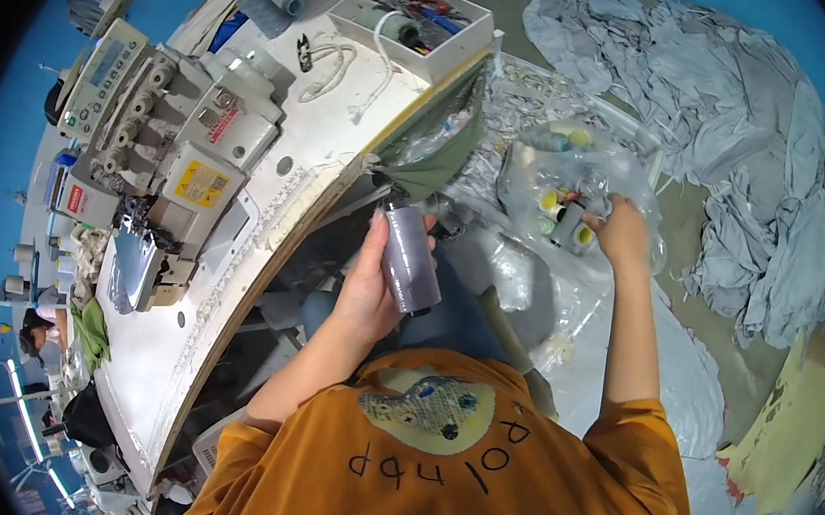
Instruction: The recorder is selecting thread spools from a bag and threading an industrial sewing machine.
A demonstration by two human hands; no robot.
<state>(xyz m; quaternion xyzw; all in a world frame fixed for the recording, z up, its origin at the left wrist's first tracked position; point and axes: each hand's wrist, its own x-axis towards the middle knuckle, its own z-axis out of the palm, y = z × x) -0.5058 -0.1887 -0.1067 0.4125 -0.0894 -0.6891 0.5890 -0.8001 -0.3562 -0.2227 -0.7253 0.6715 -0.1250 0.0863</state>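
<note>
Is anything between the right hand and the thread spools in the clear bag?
Nothing visible blocks it. The right hand is already at the clear bag, fingers touching a grey spool among the others. The left hand is apart, holding a grey thread cone.

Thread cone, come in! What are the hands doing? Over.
Left hand grips grey thread cone. Right hand digs in clear bag of spools. Nothing blocking.

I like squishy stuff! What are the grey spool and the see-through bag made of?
The spool in the left hand looks like matte grey thread wound around a cone; fine winding lines show. The bag by the right hand looks like thin glossy plastic: clear, crinkled, shiny.
</note>
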